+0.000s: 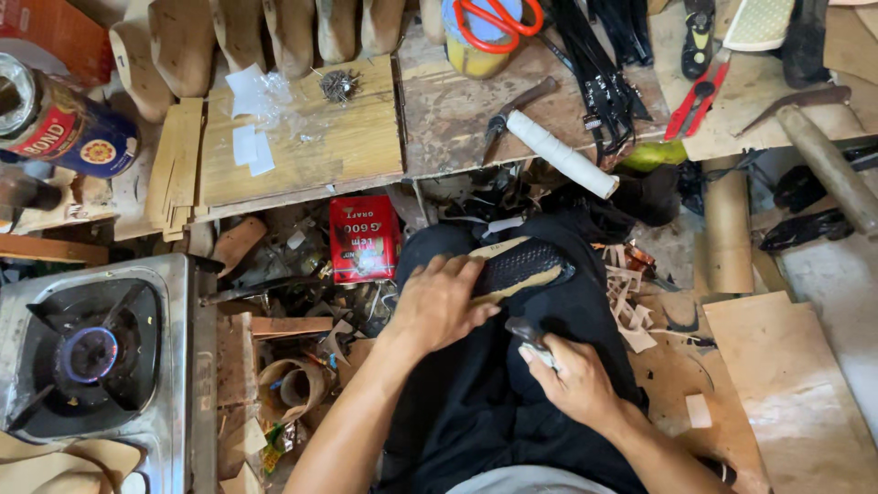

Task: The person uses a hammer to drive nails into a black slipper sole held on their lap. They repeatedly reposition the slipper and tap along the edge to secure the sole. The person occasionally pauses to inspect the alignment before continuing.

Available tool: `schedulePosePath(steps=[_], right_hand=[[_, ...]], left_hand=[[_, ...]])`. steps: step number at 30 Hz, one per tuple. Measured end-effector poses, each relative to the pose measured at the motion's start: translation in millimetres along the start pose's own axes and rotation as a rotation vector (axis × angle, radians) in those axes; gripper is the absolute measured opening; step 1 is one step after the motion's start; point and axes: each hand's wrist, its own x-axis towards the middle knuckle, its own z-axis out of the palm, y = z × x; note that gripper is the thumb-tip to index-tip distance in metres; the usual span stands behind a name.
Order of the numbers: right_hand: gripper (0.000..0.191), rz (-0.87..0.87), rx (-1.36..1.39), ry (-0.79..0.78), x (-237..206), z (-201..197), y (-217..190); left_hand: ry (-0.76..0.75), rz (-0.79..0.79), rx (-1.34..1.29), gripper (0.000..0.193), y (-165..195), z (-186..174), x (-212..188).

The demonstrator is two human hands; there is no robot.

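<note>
Far left: gas stove (101, 361), burner lit with a low blue flame; glue tin (64, 123) lying on its side above it. Paper and leather offcuts (274, 412) lie just beside the stove's edge, and a scrap sliding toward the flame could, I judge, catch

Bench, left of centre: wooden board (302, 137) with bits of clear film; row of wooden shoe lasts (274, 32) behind. Red flat tin (364, 238) on the floor below

Centre: left hand (439, 302), fingers spread flat, pressing down on the shoe sole (517, 270), which rests across the person's lap against black trousers. Sole: tan edge, dark textured tread face up, toe end pointing right, narrow and slightly curved

Just right of it: right hand (572, 380) closed around a small knife (530, 343), blade tip near the sole's lower edge and close to the left fingers. A slip there would likely nick them or gouge the tan rim

Right: white-handled hammer (558, 151), red scissors (695, 101), black straps (604, 64), plywood sheet (786, 384)
</note>
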Motion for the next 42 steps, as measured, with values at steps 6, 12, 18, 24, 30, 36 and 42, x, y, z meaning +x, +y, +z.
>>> schedulePosePath(steps=[6, 12, 18, 24, 30, 36, 42], right_hand=[[0.012, -0.024, 0.054, 0.062, -3.1, 1.3, -12.8], [0.021, 0.312, 0.295, 0.110, -20.0, -13.3, -7.4], [0.032, 0.514, 0.637, 0.177, -29.9, -49.1, 6.2], [0.035, 0.367, 0.154, -0.069, -6.9, -87.6, -32.2], [0.058, -0.022, -0.441, -0.226, 19.3, -106.2, -92.6], [0.071, -0.139, -0.953, -0.393, 34.8, -119.1, -118.9], [0.065, -0.137, -1.234, -0.528, 46.6, -127.9, -130.1]], left_hand=[[-0.079, 0.124, -0.029, 0.071, 32.7, 25.5, 72.9], [-0.004, 0.217, -0.280, 0.062, 49.5, 0.2, 81.6], [0.334, 0.201, -0.647, 0.054, 55.1, -23.8, 28.9], [0.257, 0.039, -0.595, 0.062, 67.6, -8.7, -2.5], [0.239, 0.028, -0.413, 0.075, 74.8, -24.3, -23.3], [0.208, -0.022, -0.278, 0.074, 97.1, -38.2, -23.6], [0.209, 0.010, -0.221, 0.074, 106.2, -42.0, -21.3]])
